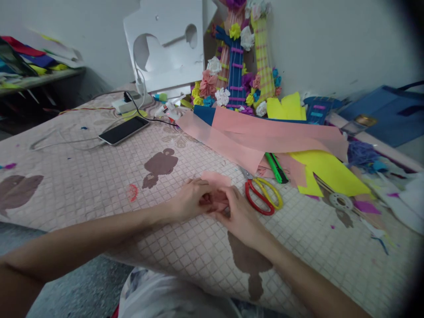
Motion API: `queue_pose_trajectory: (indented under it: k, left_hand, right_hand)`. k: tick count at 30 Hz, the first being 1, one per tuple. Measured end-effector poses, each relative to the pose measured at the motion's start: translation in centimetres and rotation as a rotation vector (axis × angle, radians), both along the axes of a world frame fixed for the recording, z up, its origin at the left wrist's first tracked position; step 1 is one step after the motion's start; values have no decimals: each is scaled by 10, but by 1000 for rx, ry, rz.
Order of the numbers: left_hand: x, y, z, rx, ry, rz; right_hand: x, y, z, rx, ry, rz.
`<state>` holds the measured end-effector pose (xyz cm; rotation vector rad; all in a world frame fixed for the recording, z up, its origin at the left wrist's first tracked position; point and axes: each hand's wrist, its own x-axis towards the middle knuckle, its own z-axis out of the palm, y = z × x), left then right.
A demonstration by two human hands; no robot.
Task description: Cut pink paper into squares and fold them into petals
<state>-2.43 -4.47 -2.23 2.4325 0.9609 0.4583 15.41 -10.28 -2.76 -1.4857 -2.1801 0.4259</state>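
Observation:
Between my two hands is a small piece of pink paper [217, 178], its far edge standing out beyond my fingers. My left hand [192, 196] is closed with the fingertips curled onto the paper's left side. From the other side, my right hand [239, 216] pinches the paper between thumb and fingers. The paper's lower part is partly hidden by my fingers. Just right of my right hand lie scissors [263, 196] with one red and one yellow handle. A green cutter knife [276, 168] rests behind them.
Large pink sheets [281, 134] and yellow paper [334, 172] spread across the right. Paper-flower-covered guitar shapes [236, 73] lean on the wall beside a white foam board [168, 53]. A phone [124, 130] with a cable and a power strip [129, 104] sit at left.

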Motion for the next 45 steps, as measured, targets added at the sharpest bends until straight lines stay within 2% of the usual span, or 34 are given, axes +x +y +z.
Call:
queue_pose_trajectory:
  k: [8, 14, 20, 29, 34, 38, 41, 45]
  left_hand:
    - [-2, 0, -2, -17, -36, 9]
    - [-1, 0, 0, -14, -10, 15]
    - [-2, 0, 0, -18, -18, 11]
    - [-2, 3, -4, 14, -36, 17]
    - [-13, 20, -4, 78, -151, 123]
    - [-23, 33, 2, -24, -230, 211]
    - [-27, 35, 5, -67, -200, 241]
    - [-29, 35, -1, -10, -152, 261]
  right_hand:
    - [19, 5, 0, -56, 139, 34]
    - [19, 7, 2, -48, 92, 23]
    - [17, 2, 5, -65, 158, 59]
    - [0, -3, 3, -33, -15, -8]
    - [3, -3, 4, -58, 36, 30]
    - [14, 0, 10, -69, 222, 44]
    - [22, 3, 15, -17, 316, -23]
    - [24, 6, 17, 68, 275, -35]
